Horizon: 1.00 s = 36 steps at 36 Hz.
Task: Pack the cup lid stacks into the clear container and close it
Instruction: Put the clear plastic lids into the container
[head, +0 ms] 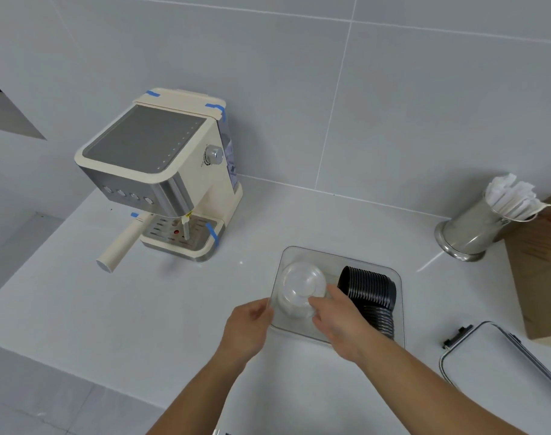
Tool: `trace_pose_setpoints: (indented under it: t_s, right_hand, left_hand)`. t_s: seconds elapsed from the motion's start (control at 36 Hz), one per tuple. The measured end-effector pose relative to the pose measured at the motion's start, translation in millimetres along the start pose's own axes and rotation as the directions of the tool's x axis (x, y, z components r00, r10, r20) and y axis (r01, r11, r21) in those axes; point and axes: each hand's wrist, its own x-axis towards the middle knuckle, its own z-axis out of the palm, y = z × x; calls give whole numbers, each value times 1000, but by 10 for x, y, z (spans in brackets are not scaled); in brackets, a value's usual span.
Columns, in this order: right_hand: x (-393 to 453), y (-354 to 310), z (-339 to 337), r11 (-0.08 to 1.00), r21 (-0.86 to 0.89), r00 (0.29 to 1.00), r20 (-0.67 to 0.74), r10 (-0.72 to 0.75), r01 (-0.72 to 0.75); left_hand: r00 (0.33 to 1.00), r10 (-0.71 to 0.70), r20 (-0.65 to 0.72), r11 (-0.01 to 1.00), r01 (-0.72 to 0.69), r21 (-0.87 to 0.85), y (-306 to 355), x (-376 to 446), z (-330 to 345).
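A clear rectangular container (337,255) stands open on the white counter. Inside it, on the right, lies a curved stack of black cup lids (370,287). On the left side of the container sits a stack of clear dome lids (300,285). My right hand (340,321) reaches into the container and grips the near end of the clear stack. My left hand (249,324) holds the container's near left wall, fingers curled against it. The container's lid (494,356), white with black clasps, lies on the counter at the right.
A cream espresso machine (161,177) with blue tape strips stands at the back left. A steel cup (475,230) of wrapped straws stands at the back right, beside a brown cardboard box (538,271). The counter's front edge drops off at the lower left.
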Motion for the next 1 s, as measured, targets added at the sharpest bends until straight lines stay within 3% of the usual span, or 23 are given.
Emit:
trace_pose_setpoints:
  t_s: [0.14,0.56,1.0]
  right_hand:
    - [16,42,149,1000,27,999,-47,-12,13]
    - [266,-2,251,996,-73,978,-195,-71,58]
    - [300,-23,249,986,-153,977,-191,-97,68]
  left_hand:
    - [998,60,23,994,-62,90,-99,41,-24]
    - [998,57,31,997,-55,-55,-103,37,-4]
    - [999,32,-9,998,-33,-62,-142,69,38]
